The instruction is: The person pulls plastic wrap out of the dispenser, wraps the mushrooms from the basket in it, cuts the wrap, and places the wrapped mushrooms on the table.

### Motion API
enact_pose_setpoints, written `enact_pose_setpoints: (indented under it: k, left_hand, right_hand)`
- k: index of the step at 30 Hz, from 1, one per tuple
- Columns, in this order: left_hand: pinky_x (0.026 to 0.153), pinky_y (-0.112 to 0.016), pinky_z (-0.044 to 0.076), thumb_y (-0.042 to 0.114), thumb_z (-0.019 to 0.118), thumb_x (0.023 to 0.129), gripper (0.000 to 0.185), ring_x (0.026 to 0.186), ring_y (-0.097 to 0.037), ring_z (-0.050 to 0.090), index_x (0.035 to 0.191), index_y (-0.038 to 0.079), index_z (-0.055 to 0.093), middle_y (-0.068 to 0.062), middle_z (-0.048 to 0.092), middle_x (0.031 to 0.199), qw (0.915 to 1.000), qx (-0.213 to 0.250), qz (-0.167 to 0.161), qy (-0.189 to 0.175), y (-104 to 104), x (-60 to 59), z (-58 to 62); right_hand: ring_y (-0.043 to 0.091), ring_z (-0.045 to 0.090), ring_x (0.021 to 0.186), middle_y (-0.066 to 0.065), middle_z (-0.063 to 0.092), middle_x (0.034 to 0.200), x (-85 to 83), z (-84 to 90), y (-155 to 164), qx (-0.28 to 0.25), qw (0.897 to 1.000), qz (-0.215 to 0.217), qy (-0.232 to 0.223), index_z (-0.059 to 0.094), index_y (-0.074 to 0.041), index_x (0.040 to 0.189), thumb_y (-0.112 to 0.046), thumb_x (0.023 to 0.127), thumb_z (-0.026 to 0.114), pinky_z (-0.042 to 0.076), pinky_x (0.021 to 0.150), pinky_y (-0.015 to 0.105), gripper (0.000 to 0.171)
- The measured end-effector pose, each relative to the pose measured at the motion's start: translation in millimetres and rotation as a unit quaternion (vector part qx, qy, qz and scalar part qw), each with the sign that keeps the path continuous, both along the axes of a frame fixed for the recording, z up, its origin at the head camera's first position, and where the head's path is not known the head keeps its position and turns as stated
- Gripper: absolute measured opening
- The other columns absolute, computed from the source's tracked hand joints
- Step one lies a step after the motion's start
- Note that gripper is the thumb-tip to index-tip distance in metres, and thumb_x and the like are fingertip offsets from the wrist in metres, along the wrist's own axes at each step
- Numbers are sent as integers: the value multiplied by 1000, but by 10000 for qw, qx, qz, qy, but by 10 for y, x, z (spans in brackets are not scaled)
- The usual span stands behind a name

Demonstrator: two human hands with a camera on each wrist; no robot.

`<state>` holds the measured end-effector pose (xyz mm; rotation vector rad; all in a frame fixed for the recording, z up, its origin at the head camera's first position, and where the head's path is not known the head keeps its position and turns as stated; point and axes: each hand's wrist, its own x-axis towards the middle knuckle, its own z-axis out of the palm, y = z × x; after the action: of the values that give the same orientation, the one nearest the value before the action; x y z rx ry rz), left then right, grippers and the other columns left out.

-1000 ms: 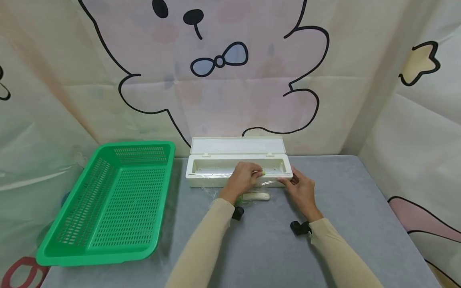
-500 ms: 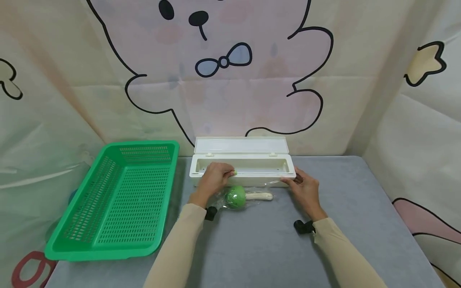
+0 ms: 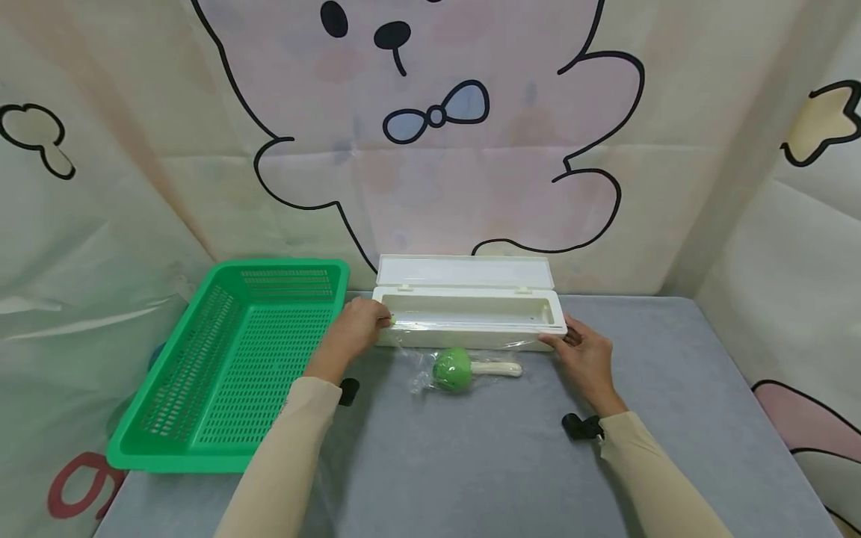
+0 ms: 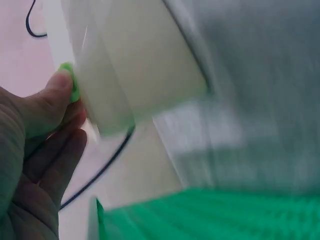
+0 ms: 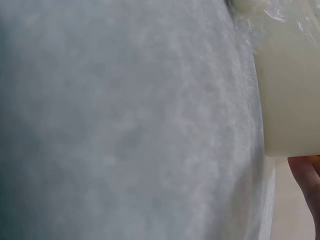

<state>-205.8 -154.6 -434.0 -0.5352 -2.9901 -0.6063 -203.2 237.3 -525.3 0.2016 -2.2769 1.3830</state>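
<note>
A long white cling film dispenser box (image 3: 471, 340) stands at the back of the table with its lid (image 3: 464, 271) raised. My left hand (image 3: 353, 332) is at the box's left end, where thumb and finger pinch a small bright green slider (image 4: 71, 82) on the front edge. At the other end my right hand (image 3: 584, 359) grips the corner, thumb on the front. Clear film hangs from the box front over a green round-headed thing with a white handle, maraca-like (image 3: 452, 369), lying on the table.
A large green plastic basket (image 3: 225, 457) stands left of the box, close to my left forearm. Grey cloth covers the table (image 3: 484, 463). A printed curtain (image 3: 511, 187) hangs right behind the box.
My left hand has slid the green slider leftward along the box front, from near the right end to the left end. The green-headed thing came into view. The right hand keeps its grip.
</note>
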Motion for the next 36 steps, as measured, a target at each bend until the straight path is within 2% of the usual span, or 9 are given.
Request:
enact_pose_setpoints:
  k: [4, 7, 11, 18, 21, 24, 29, 33, 36]
  left_hand:
    - [61, -28, 38, -2, 70, 93, 26, 64, -15, 41, 69, 6, 67, 0, 50, 64, 9987, -76, -436, 269, -108, -1, 20]
    - [60, -26, 38, -4, 70, 92, 28, 63, -13, 41, 66, 5, 63, 1, 51, 62, 9972, -216, -612, 374, -140, 1, 37]
    - [59, -27, 41, -2, 71, 93, 28, 63, -14, 44, 67, 5, 64, -1, 57, 64, 9974, -511, -409, 315, -135, 12, 77]
    - [61, -33, 47, 1, 69, 94, 18, 67, -18, 51, 77, 2, 72, -9, 66, 74, 9959, -903, 71, 86, -83, 24, 125]
    - [63, -36, 50, 2, 70, 93, 14, 69, -21, 55, 80, 0, 70, -11, 67, 79, 9953, -909, 328, 8, -33, 59, 156]
    - [71, -41, 55, 5, 74, 92, 5, 80, -25, 64, 92, -1, 72, -14, 72, 92, 9961, -623, 615, 80, 42, 155, 170]
    - [83, -48, 58, 9, 79, 89, 30, 103, -36, 69, 116, -3, 73, -19, 72, 114, 9943, 374, 852, 516, 214, 430, 104]
    - [83, -51, 57, 8, 80, 88, 28, 100, -36, 70, 113, -3, 74, -18, 74, 109, 9863, 1095, 1032, 670, 324, 626, -29]
    - [83, -53, 55, 8, 79, 88, 21, 96, -35, 71, 107, -2, 76, -18, 75, 101, 9761, 1498, 1454, 610, 357, 731, -144]
  right_hand:
    - [-20, 58, 89, 32, 68, 113, 12, -5, 9, -79, 10000, 11, 4, 65, 14, 124, 8, 74, 86, 50, 73, 6, 55]
    - [-20, 58, 90, 32, 67, 116, 30, -2, 11, -134, 9999, 80, -63, 64, 13, 127, 7, 76, 85, 51, 75, 7, 55]
    - [-11, 62, 95, 30, 66, 120, 55, 11, 24, -88, 9997, 62, -218, 62, 11, 131, 3, 79, 85, 51, 77, 8, 58]
    - [39, 69, 105, 31, 65, 122, 97, 57, 65, 372, 9969, 81, -694, 52, 10, 141, -10, 87, 82, 49, 77, 6, 65]
    - [42, 68, 106, 32, 65, 123, 129, 98, 82, 519, 9939, 92, -972, 49, 10, 143, -17, 90, 80, 48, 77, 4, 67]
    - [42, 67, 109, 31, 63, 126, 166, 142, 90, 499, 9900, 200, -1305, 45, 9, 146, -23, 93, 77, 47, 79, 4, 70]
    - [40, 62, 117, 29, 58, 134, 246, 231, 101, 522, 9797, 260, -1920, 38, 6, 151, -33, 95, 75, 52, 84, 19, 78]
    - [39, 59, 121, 27, 54, 138, 323, 264, 89, 572, 9690, 187, -2395, 33, 4, 153, -41, 93, 75, 53, 88, 35, 86]
    - [37, 59, 120, 25, 55, 138, 377, 259, 77, 485, 9647, 190, -2581, 32, 3, 153, -42, 92, 75, 52, 87, 34, 88]
